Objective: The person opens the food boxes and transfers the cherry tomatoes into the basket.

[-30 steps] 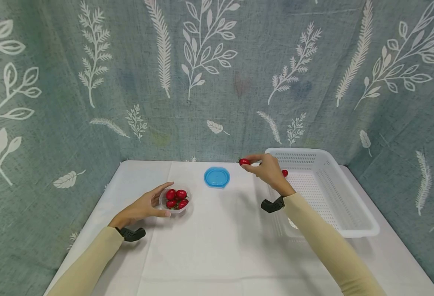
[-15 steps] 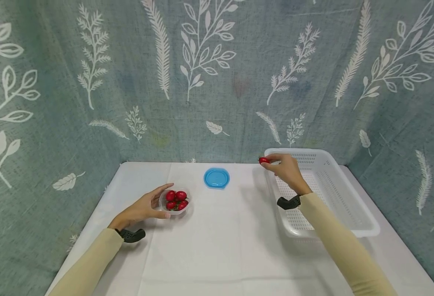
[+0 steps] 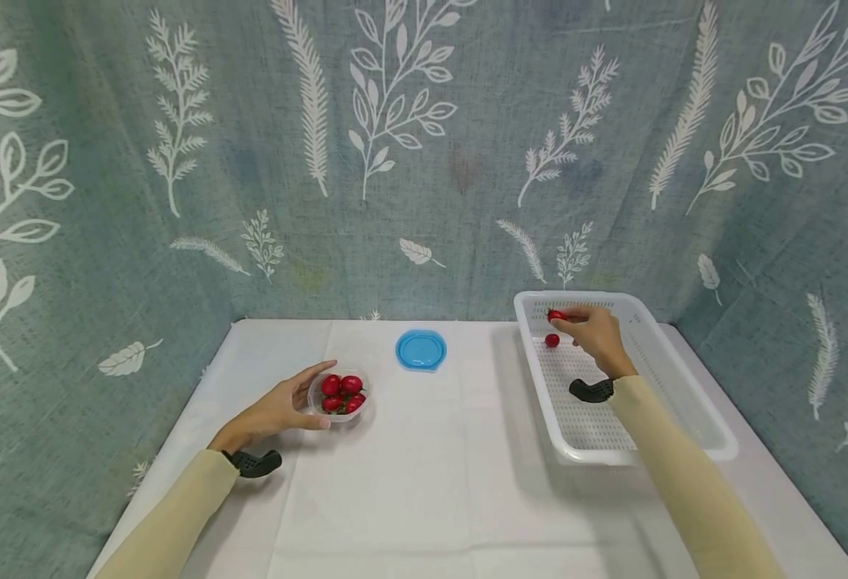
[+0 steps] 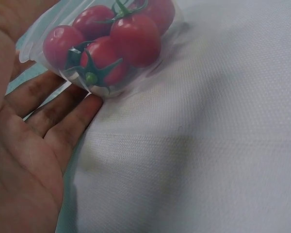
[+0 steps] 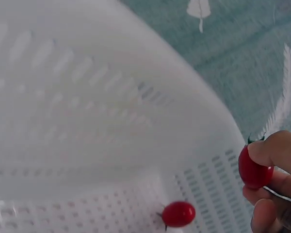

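Over basket (image 3: 684,378) – right fingers (image 3: 584,320) pinch 1 tomato (image 3: 557,314); 1 lies inside | left fingers (image 3: 306,394) cup 1 tub (image 3: 339,394)

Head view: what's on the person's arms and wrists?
Both arms wear long, plain pale-yellow sleeves down to the wrists. Each wrist carries a small black device with a perforated surface: left wrist device, right wrist device. The left hand and right hand are bare: no gloves, no visible cables.
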Available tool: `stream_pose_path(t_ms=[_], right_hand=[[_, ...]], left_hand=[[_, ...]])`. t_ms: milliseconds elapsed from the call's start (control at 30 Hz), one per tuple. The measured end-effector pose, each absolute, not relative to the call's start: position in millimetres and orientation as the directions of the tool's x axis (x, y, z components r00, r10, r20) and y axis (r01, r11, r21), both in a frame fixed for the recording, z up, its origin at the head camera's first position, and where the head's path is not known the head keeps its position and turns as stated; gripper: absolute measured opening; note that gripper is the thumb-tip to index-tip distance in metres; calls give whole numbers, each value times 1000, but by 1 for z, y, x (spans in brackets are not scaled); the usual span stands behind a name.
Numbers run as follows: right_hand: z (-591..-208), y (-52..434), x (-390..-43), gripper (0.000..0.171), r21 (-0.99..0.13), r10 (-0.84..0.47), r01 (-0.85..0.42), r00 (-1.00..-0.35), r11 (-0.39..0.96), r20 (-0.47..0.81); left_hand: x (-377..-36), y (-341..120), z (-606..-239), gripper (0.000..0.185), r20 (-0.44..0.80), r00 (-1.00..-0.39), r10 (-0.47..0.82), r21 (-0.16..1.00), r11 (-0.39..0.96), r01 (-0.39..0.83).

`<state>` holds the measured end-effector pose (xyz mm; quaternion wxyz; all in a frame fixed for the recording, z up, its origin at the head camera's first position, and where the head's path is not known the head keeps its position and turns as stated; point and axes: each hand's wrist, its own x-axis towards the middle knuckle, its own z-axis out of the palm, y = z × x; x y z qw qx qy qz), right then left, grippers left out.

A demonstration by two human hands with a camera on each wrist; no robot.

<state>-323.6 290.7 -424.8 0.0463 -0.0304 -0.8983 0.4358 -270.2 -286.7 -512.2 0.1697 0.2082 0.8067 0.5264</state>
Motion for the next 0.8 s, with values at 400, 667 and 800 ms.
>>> stream_pose_path(t_ms=[400,667,800], right_hand=[[-435,319,-322,47,-721,135,72,-990,689,30],[-437,326,-316,45,-643,180,115,-983,758,37],[-437,325,-315,44,-632,214,161,-977,758,8]], left_hand=[[-270,-286,-512,102,-47,-852,521,921,353,166],[-270,-287,-513,101,-43,-847,529,924,344,167],[-270,-287,-513,101,-43,-846,532,922,347,172]])
